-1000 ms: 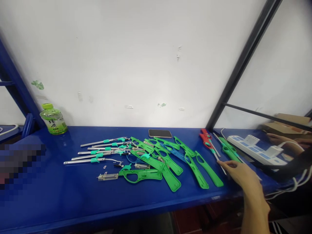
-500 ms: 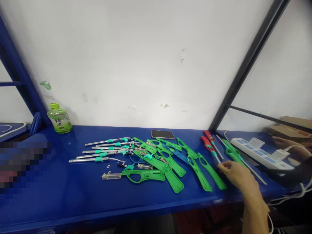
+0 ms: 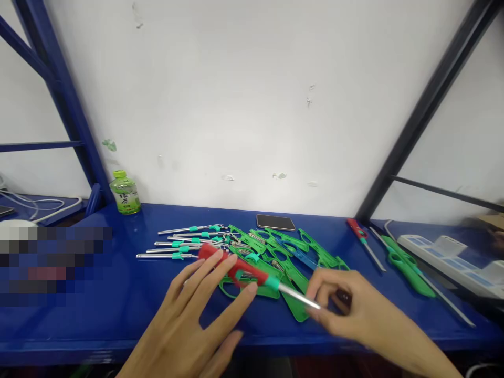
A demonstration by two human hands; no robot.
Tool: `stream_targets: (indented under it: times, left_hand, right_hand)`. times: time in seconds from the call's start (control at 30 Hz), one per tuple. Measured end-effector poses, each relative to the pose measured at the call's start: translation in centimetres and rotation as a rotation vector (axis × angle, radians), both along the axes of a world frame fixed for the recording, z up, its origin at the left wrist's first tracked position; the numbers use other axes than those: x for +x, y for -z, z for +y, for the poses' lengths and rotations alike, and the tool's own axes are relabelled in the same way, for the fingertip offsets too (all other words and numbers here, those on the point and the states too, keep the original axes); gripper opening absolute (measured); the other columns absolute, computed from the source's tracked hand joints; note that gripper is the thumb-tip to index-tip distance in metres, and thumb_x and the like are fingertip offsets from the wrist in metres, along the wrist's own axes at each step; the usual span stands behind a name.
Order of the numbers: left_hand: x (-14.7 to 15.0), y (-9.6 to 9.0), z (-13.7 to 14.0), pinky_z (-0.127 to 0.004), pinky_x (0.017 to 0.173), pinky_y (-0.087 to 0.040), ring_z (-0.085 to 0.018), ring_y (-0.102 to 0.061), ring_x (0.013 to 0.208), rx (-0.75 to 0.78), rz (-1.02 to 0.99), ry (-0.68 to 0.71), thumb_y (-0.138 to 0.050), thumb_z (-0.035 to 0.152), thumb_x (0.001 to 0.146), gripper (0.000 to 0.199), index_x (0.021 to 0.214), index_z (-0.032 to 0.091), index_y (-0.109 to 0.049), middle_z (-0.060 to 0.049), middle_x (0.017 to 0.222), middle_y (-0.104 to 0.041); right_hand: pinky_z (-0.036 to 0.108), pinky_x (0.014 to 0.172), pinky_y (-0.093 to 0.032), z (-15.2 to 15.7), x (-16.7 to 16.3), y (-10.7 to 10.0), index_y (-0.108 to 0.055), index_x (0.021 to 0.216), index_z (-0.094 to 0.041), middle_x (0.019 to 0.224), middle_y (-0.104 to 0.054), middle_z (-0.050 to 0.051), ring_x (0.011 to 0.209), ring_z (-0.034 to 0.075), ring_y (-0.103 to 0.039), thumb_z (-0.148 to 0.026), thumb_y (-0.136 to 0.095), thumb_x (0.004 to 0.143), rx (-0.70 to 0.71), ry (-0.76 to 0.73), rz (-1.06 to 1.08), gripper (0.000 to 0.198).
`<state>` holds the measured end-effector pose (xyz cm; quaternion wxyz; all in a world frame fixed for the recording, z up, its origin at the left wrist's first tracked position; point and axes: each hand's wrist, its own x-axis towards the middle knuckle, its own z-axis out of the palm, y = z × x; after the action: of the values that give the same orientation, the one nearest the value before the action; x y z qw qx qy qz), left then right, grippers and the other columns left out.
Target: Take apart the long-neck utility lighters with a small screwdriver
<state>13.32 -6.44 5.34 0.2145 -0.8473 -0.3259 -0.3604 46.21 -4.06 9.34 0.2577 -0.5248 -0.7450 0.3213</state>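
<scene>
A red gas lighter point(image 3: 258, 274) with a turquoise collar and metal tube hangs over the blue table, tilted down to the right. My right hand point(image 3: 346, 304) pinches the tube near its tip between thumb and fingers. My left hand point(image 3: 189, 315) has its fingers spread at the red handle; I cannot tell whether they touch it. Beneath lie several green lighter shells point(image 3: 297, 304), partly hidden by the lighter and hands, and a blue piece point(image 3: 301, 254). To the left are several metal tubes point(image 3: 161, 255) with turquoise triggers and thin wires.
A second red lighter point(image 3: 357, 231) and green lighters point(image 3: 413, 273) lie at the right, near a white power strip point(image 3: 444, 262). A phone point(image 3: 275, 222) lies by the wall. A green-capped bottle point(image 3: 125, 194) stands back left. Metal posts point(image 3: 417, 115) rise at both sides.
My right hand has lifted one red lighter off the table and brought it left over the green shells. My left hand has come into view. The camera view has shifted.
</scene>
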Motion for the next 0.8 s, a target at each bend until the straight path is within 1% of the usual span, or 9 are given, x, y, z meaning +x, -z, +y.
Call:
stream_targets:
  times: [0.07,0.13,0.2,0.33,0.4,0.47,0.53,0.63,0.8]
  left_hand:
    - [-0.1,-0.1,1.4,-0.052,0.126,-0.040,-0.034,-0.052,0.155,0.028,0.058,-0.012,-0.057,0.001,0.099,0.056,0.149,0.025,-0.066,-0.015,0.159,-0.064]
    - [-0.5,0.2,2.0,-0.045,0.110,-0.051,-0.028,-0.073,0.124,0.016,0.087,0.020,-0.047,-0.008,0.093,0.058,0.139,0.022,-0.068,-0.011,0.129,-0.079]
    - [-1.0,0.7,2.1,-0.039,0.089,-0.054,-0.024,-0.076,0.089,-0.048,0.101,0.031,-0.042,-0.011,0.085,0.064,0.133,0.020,-0.069,-0.004,0.099,-0.080]
    - [-1.6,1.0,1.9,-0.033,0.071,-0.046,-0.024,-0.073,0.080,-0.544,-0.083,-0.003,-0.050,-0.002,0.084,0.051,0.119,0.025,-0.076,-0.003,0.096,-0.080]
    - [-1.6,0.6,2.1,-0.031,0.069,-0.041,-0.022,-0.070,0.079,-0.792,-0.211,-0.016,-0.057,0.007,0.093,0.030,0.106,0.026,-0.077,-0.002,0.094,-0.080]
    - [-1.4,0.1,2.3,-0.028,0.065,-0.037,-0.018,-0.062,0.071,-0.908,-0.344,-0.023,-0.060,0.024,0.104,0.017,0.094,0.024,-0.073,0.001,0.082,-0.073]
    - [-1.0,-0.4,2.4,-0.027,0.060,-0.033,-0.014,-0.048,0.061,-1.075,-0.643,0.096,-0.062,0.045,0.110,0.030,0.090,0.023,-0.069,0.003,0.069,-0.058]
    - [-0.5,-0.8,2.2,-0.027,0.058,-0.033,-0.012,-0.034,0.054,-1.344,-1.127,0.381,-0.062,0.066,0.107,0.045,0.096,0.022,-0.066,0.008,0.065,-0.039]
    - [-0.5,-1.2,1.4,-0.032,0.075,-0.047,-0.017,-0.054,0.069,-1.503,-1.479,0.717,-0.058,0.049,0.111,0.030,0.114,0.022,-0.070,0.002,0.078,-0.050]
  right_hand:
    - [0.026,0.067,-0.042,-0.6,-1.0,0.3,-0.077,0.079,-0.025,0.072,-0.072,-0.003,0.071,0.017,-0.062,-0.025,-0.078,0.081,-0.012,-0.043,-0.054,0.002]
    - [0.026,0.070,-0.045,-1.2,-1.2,0.6,-0.079,0.078,-0.027,0.073,-0.074,-0.002,0.077,0.020,-0.066,-0.027,-0.084,0.076,-0.005,-0.051,-0.082,0.005]
    - [0.028,0.070,-0.049,-1.6,-0.8,0.8,-0.083,0.079,-0.030,0.074,-0.075,-0.001,0.076,0.022,-0.068,-0.041,-0.087,0.081,-0.010,-0.041,-0.042,0.012]
    - [0.032,0.079,-0.061,-1.5,0.5,0.8,-0.089,0.091,-0.031,0.075,-0.076,0.005,0.081,0.027,-0.075,-0.075,-0.063,0.104,0.055,0.095,0.137,0.052]
    - [0.032,0.077,-0.063,-1.0,0.8,0.7,-0.091,0.107,-0.032,0.075,-0.077,0.006,0.080,0.027,-0.076,-0.078,-0.061,0.105,0.142,0.139,0.206,0.055]
    - [0.030,0.067,-0.062,-0.4,0.5,0.4,-0.088,0.127,-0.032,0.080,-0.080,0.005,0.073,0.026,-0.074,-0.078,-0.066,0.102,0.157,0.127,0.205,0.057]
    - [0.028,0.057,-0.056,0.0,-0.5,0.3,-0.084,0.138,-0.031,0.085,-0.081,0.005,0.067,0.023,-0.071,-0.075,-0.068,0.102,0.107,0.100,0.143,0.059]
    - [0.028,0.054,-0.051,0.1,-3.0,0.3,-0.086,0.130,-0.031,0.092,-0.083,0.004,0.064,0.021,-0.068,-0.071,-0.066,0.102,0.086,0.108,0.056,0.052]
    - [0.028,0.077,-0.056,-0.6,-7.2,0.8,-0.089,0.114,-0.038,0.111,-0.086,-0.001,0.095,0.024,-0.077,-0.058,-0.070,0.103,0.061,0.009,-0.006,0.030]
